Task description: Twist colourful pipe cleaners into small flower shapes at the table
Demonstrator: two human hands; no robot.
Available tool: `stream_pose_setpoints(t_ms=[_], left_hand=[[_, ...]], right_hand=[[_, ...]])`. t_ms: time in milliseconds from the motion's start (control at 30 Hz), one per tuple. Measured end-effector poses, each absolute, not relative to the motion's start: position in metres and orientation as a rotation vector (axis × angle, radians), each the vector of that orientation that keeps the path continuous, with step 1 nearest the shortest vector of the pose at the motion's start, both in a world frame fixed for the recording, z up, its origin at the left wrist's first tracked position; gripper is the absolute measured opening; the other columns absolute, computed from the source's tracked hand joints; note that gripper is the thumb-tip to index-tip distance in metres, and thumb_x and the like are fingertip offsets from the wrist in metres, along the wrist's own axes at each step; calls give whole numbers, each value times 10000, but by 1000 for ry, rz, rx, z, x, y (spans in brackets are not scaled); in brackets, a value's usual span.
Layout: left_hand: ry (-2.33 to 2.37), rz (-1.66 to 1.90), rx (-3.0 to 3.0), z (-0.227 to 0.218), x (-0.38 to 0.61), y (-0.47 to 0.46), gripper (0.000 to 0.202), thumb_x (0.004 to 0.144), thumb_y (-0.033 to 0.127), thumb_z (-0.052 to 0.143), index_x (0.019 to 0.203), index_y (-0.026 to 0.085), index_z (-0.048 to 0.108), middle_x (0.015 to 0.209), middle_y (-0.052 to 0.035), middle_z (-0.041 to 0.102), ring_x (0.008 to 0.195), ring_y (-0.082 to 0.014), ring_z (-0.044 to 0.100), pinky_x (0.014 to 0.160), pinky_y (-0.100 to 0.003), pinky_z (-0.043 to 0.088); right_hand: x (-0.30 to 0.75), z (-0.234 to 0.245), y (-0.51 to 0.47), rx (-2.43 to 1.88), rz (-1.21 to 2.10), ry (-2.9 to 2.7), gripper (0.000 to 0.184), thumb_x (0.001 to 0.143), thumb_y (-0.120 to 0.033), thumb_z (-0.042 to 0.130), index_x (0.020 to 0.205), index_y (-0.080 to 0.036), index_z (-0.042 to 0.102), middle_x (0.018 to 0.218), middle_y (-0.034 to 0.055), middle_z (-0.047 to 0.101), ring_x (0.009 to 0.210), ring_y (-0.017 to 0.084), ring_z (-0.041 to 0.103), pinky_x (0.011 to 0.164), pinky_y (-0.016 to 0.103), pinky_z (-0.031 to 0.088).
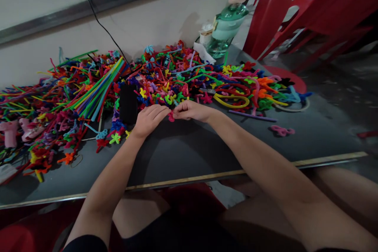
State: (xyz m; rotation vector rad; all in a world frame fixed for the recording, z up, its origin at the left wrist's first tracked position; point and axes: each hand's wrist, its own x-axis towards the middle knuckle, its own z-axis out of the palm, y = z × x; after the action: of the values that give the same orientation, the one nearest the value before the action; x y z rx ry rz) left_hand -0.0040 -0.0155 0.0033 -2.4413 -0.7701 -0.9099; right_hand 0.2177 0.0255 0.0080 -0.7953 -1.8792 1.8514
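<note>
Close together over the grey table, my left hand (151, 119) and my right hand (191, 110) meet at a small pink pipe cleaner piece (171, 117). My right thumb and fingers pinch it from the right. The left fingers lie close together, their tips on its other side; my left thumb is hidden. Only a little of the pink piece shows, so its full shape cannot be made out. Just beyond both hands lies a heap of colourful pipe cleaner flowers and stems (165, 86). A black phone-like slab (128, 104) lies beside my left hand.
A bundle of straight pipe cleaners (99, 92) lies left, scissors (208, 91) behind my right hand. A pink twisted piece (282, 130) sits on the right. A green lidded jar (227, 27) stands near the wall. Red chairs (271, 15) are at back right. The table edge (189, 180) runs below my forearms.
</note>
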Motion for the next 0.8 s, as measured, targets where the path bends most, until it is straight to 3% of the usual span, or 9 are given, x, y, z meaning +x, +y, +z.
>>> stream_pose_setpoints(t_ms=[167, 233, 367, 467, 567, 667, 800], left_hand=[[-728, -660, -2513, 12, -1, -20, 256, 970, 147, 408, 1073, 189, 639, 1004, -55, 729, 1020, -164, 655, 822, -278, 505], [-689, -598, -2560, 14, 3, -19, 271, 977, 148, 368, 1032, 173, 633, 996, -73, 718, 1015, -168, 646, 781, -272, 495], [-753, -429, -2686, 12, 11, -18, 269, 979, 223, 356, 931, 163, 614, 823, -66, 677, 826, -167, 633, 659, -264, 458], [-1122, -425, -2689, 9, 15, -20, 251, 951, 271, 399, 880, 160, 613, 748, -65, 649, 730, -167, 607, 635, -263, 424], [-1570, -479, -2691, 9, 17, -20, 200, 900, 263, 452, 849, 174, 624, 677, -28, 628, 630, -147, 571, 640, -264, 400], [-1837, -698, -2750, 9, 18, -17, 168, 833, 269, 499, 769, 183, 628, 576, 14, 565, 544, -117, 501, 608, -250, 371], [-2298, -1454, -2645, 8, 26, -13, 181, 744, 296, 525, 627, 174, 589, 479, 35, 462, 462, -90, 420, 510, -235, 322]], right_hand=[[219, 5, 28, -790, 1967, -1955, 336, 677, -446, 762, 704, -126, 664, 468, -86, 398, 435, 34, 254, 443, 239, 142], [220, 6, 29, -807, 1922, -2017, 333, 657, -441, 771, 712, -123, 690, 520, -53, 505, 471, 41, 331, 464, 230, 201], [220, 8, 30, -802, 1767, -2120, 320, 663, -450, 750, 751, -144, 741, 693, 14, 673, 622, 93, 510, 588, 240, 352], [216, 9, 25, -950, 1486, -2160, 297, 723, -429, 701, 809, -151, 760, 695, 29, 691, 629, 116, 549, 609, 255, 381], [208, 12, 14, -1116, 924, -2278, 208, 799, -311, 627, 861, -172, 768, 752, 44, 717, 668, 138, 592, 611, 262, 374], [202, 15, 2, -1140, 367, -2420, 211, 843, -253, 562, 859, -202, 766, 811, 47, 725, 703, 152, 602, 583, 272, 324], [201, 17, -5, -1067, 37, -2445, 335, 932, -306, 448, 851, -200, 754, 709, 50, 670, 610, 132, 538, 541, 289, 274]])
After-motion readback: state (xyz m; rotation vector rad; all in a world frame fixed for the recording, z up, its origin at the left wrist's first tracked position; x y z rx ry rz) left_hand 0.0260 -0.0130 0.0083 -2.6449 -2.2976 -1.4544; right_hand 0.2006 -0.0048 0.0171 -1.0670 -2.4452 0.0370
